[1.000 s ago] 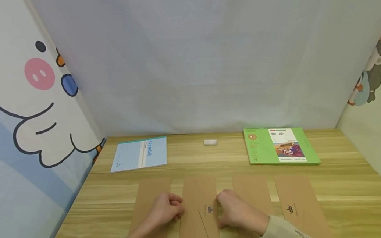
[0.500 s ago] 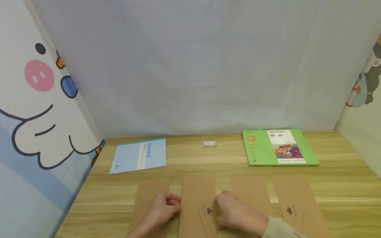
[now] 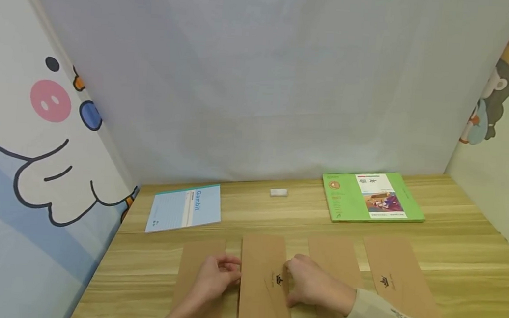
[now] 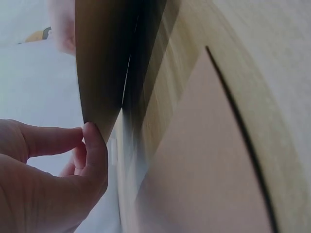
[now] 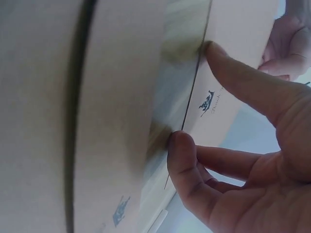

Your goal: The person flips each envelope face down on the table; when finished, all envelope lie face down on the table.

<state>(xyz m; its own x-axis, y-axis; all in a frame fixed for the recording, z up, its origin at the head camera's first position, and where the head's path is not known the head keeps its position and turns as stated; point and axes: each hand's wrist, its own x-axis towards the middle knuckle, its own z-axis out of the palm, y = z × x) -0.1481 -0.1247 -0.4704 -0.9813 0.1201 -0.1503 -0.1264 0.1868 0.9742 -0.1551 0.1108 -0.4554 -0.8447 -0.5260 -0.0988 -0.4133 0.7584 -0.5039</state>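
1. We judge the step in hand to be handling the second brown paper envelope from the left: it lies between our hands, its crown-printed face up, with at least its left edge raised off the wood-grain table.
2. Our left hand pinches that left edge between thumb and finger, as the left wrist view shows.
3. Our right hand grips the right edge beside the crown, thumb and curled forefinger set apart along it; how far the fingers reach underneath we cannot tell.
4. The next move, in our judgement, calls for both hands working evenly, as the thin paper could bend or crease.
5. The leftmost envelope lies partly under our left hand; the third envelope is partly covered by our right hand and sleeve, which also reaches over the near part of the fourth envelope. Either neighbour could be brushed askew.
6. Farther back lie a blue Gambit notebook, a small white block, perhaps an eraser, and a green book, all well apart from our hands and not in the way.
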